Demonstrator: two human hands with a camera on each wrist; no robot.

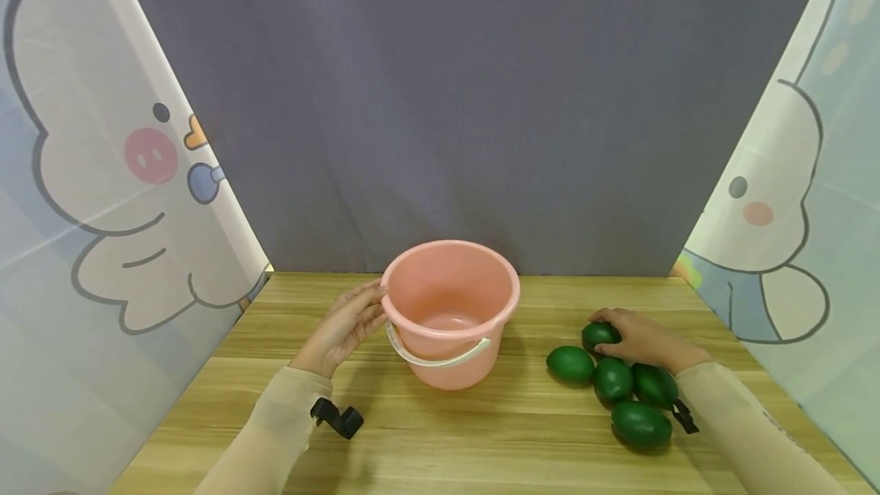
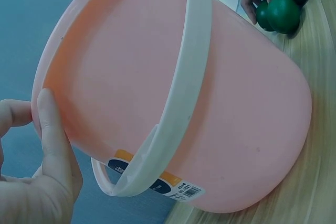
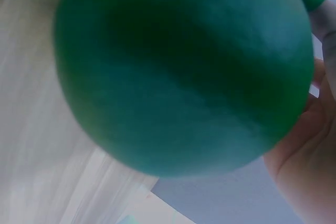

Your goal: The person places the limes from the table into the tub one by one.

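Note:
A pink bucket point(image 1: 450, 361) stands upright on the table, with its white handle point(image 2: 181, 98) hanging down the near side. At its left rim is my left hand point(image 1: 351, 325), pinching the edge between thumb and fingers point(image 2: 51, 116). Several smooth, dark green oval fruits, like limes, lie in a cluster to the right. My right hand point(image 1: 639, 338) reaches over them and grips the farthest green fruit point(image 1: 600, 336) between thumb and fingers. Another green fruit point(image 3: 184, 77) fills much of the right wrist view and hides most of that grip.
Nearby lie the left green fruit point(image 1: 571, 364), the middle one point(image 1: 613, 380), one under the right wrist point(image 1: 655, 385) and the nearest one point(image 1: 642, 425). A grey cloth point(image 1: 467, 105) hangs behind the wooden table point(image 1: 447, 434). Cartoon-printed sheets point(image 1: 103, 174) flank both sides.

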